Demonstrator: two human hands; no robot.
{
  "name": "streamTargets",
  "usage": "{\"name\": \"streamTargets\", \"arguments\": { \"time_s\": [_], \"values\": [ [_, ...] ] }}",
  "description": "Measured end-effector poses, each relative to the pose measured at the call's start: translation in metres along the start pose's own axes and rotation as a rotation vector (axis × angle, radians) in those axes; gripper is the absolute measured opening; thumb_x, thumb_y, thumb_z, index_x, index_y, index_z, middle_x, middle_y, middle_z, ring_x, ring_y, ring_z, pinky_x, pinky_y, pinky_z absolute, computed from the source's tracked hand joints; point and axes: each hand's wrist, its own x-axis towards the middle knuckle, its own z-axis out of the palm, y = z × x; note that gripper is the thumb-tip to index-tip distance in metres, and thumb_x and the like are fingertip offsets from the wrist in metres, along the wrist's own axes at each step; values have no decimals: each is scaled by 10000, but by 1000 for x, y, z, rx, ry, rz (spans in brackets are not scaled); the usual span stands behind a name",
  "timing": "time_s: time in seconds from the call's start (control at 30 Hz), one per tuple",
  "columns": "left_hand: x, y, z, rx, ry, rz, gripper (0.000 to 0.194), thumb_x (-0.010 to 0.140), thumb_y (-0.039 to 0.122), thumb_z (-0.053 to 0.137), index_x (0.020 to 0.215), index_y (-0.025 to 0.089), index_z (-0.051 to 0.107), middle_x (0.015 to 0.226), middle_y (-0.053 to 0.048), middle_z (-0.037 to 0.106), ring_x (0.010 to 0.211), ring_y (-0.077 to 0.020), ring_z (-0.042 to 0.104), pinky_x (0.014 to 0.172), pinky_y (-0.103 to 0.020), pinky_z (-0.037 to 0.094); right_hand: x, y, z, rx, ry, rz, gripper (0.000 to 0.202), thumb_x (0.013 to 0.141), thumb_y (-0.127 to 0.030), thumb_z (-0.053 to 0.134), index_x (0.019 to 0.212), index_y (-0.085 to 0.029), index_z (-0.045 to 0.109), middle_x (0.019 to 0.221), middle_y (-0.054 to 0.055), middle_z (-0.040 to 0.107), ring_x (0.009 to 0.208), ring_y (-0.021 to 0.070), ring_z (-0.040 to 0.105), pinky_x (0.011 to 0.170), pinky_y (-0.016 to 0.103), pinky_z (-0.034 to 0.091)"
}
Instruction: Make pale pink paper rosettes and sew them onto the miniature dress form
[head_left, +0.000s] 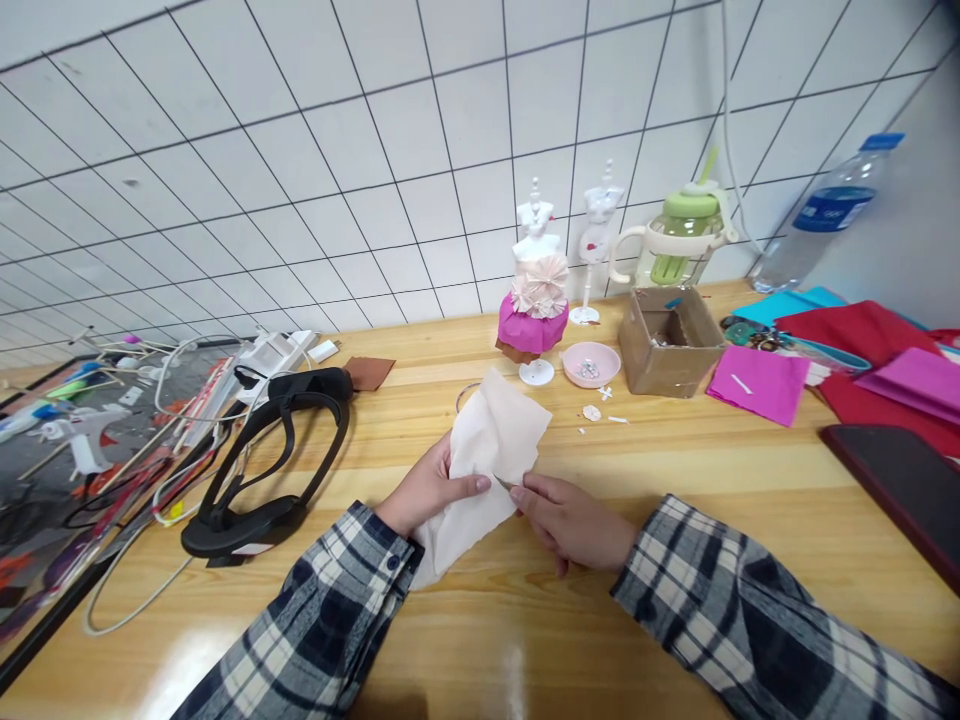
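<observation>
Wooden tabletop (450, 640), tiled wall (465, 120) behind. Pale cream fabric (499, 425) up off the surface at the middle of the scene, between my hands, folded and creased, its lower end trailing toward my left sleeve (330, 590).

My left hand (435, 488) has the fabric from the left: thumb laid across the front, fingers mostly hidden behind, cloth pinched between. My right hand (574, 522) comes in from the right, thumb and forefinger pressed together on a slim pointed tool (504, 484); its tip meets the fabric near my left thumb. Most of the tool is covered, so I cannot tell its kind. Other right fingers curl below.

Far side, beyond the fabric: a miniature dress form (537, 245) in a magenta skirt (534, 328) with pale pleated trim (540, 285). Right of it, a second white dress form (601, 215), a pink dish (590, 366) of small bits, an open cardboard box (671, 350), and behind the box a green-lidded jug (684, 240). Far right: water bottle (829, 220), magenta square (759, 385), red cloth (847, 332); nearer, a dark flat device (904, 490).

Left: black strapped headgear (281, 515), brown sheet (370, 373) just beyond it, white glue gun (84, 432) amid clutter.
</observation>
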Motion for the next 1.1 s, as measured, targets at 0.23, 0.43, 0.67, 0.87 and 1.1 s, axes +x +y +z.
{"name": "streamTargets", "arguments": {
  "time_s": [0.23, 0.43, 0.67, 0.87, 1.1],
  "values": [
    [-1, 0, 2, 41, 6, 20, 645, 674, 285, 796, 1237, 182, 499, 1133, -88, 664, 971, -240, 625, 812, -317, 501, 0, 1, 1, 3, -11, -2, 289, 922, -487, 405, 817, -217, 413, 448, -103, 380, 369, 61, 324, 342, 181, 448],
    [-1, 0, 2, 45, 9, 34, 650, 680, 276, 790, 1249, 188, 489, 1151, -87, 656, 969, -228, 622, 807, -307, 506, -2, -2, -1, 14, -8, 4, 303, 906, -510, 427, 814, -222, 419, 448, -113, 370, 356, 55, 310, 343, 183, 452],
    [-1, 2, 3, 16, -12, 17, 595, 707, 275, 771, 1230, 182, 501, 1094, -77, 674, 925, -221, 634, 774, -301, 515, -5, -6, -1, 10, -35, -3, 295, 926, -496, 377, 825, -222, 420, 406, -121, 375, 307, 57, 288, 333, 179, 419],
    [-1, -1, 1, 3, 25, 9, 573, 719, 315, 764, 1217, 169, 521, 1001, -70, 692, 814, -198, 642, 699, -272, 510, -4, -5, -2, 27, -40, 6, 276, 941, -468, 368, 828, -220, 410, 394, -123, 379, 289, 56, 280, 332, 182, 423],
    [0, -2, 0, 16, 53, 19, 644, 719, 331, 766, 1273, 176, 477, 1084, -85, 684, 820, -196, 647, 711, -276, 511, -5, -9, -2, 43, -35, 6, 244, 958, -395, 339, 802, -217, 395, 383, -124, 376, 278, 56, 279, 325, 177, 419]
  ]
}}
